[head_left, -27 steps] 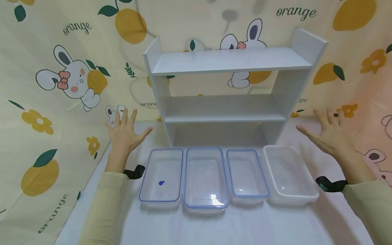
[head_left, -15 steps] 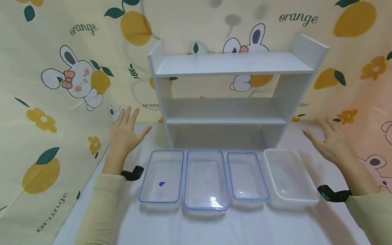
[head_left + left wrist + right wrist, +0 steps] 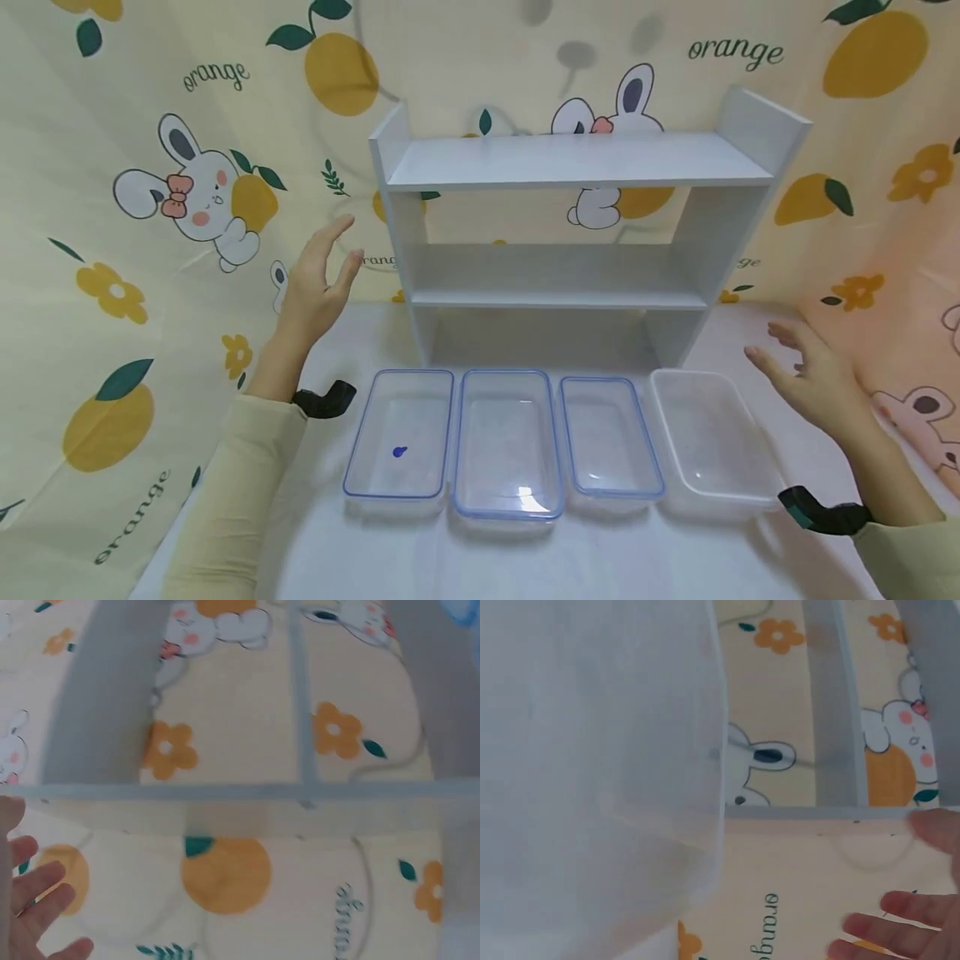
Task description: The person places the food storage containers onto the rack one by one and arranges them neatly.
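Four clear boxes (image 3: 510, 450) in front of a white shelf (image 3: 577, 158).
Left of the shelf, the left hand (image 3: 309, 293) hovers, thumb parted from fingers, holding nothing; right of it, the right hand (image 3: 816, 379), loosely bent, is empty. Keeping both wide of the shelf would likely avoid knocks.

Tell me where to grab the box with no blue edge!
Probably pinch the plain box by its long right edge, from the right: a blue-edged box sits close on its left, but the other side has room.
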### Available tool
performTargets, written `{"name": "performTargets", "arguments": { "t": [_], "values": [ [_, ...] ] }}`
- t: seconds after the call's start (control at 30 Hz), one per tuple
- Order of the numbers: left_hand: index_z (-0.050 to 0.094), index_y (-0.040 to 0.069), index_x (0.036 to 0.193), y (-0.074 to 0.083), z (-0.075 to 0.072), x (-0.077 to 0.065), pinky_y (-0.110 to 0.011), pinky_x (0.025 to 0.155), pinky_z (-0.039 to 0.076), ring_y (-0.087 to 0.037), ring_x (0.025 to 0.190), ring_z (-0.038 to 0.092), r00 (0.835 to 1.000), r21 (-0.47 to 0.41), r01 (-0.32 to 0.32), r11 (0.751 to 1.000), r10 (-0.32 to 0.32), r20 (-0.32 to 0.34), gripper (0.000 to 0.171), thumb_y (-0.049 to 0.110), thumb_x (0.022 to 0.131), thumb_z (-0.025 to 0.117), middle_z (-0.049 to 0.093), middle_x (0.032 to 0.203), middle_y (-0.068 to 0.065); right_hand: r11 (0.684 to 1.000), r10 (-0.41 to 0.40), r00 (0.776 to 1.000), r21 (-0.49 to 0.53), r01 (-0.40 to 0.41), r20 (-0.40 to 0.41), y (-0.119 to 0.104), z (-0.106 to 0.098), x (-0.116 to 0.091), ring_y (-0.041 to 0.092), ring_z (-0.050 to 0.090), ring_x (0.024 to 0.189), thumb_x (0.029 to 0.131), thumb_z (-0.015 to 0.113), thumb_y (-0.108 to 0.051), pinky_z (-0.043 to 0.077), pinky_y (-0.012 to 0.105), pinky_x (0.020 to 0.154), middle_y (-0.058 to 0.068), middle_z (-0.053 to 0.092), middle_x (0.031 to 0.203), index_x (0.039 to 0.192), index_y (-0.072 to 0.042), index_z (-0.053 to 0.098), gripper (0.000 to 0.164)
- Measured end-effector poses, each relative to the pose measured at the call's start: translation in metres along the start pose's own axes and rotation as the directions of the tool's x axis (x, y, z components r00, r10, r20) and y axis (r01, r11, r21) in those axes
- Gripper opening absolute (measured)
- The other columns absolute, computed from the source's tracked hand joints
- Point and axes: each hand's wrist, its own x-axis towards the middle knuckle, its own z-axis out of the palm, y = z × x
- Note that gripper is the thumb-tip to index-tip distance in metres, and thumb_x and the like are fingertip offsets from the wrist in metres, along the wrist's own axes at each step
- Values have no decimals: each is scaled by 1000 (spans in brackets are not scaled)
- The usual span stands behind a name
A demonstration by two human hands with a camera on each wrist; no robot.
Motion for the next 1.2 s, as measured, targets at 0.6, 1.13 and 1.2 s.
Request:
{"name": "performTargets", "arguments": {
  "t": [0.6,1.13,1.2],
  "values": [
    [38,-2,144,27,23,61,-26,120,25,-22,147,32,943,-147,-248,958,203,-264,50,11,97,48,37,154,-16,997,64,988,31,-69,143,22,24,-44,-11,55,94,94,58,-28,53,19,67,37,53,128,134,6,46,53],
    [38,-1,144,36,33,88,-29,119,28,-21,142,38,963,-414,-225,882,137,-232,48,4,97,44,41,151,-13,970,192,919,78,-232,344,38,32,-54,-23,43,83,97,51,-34,52,55,81,41,42,137,139,12,38,64],
    [38,-2,143,37,34,88,-28,119,28,-21,141,39,963,-414,-218,884,126,-238,47,1,96,44,42,150,-14,964,211,910,79,-255,357,40,33,-54,-22,45,81,97,52,-35,55,49,80,41,40,138,139,13,37,66]
  ]
}}
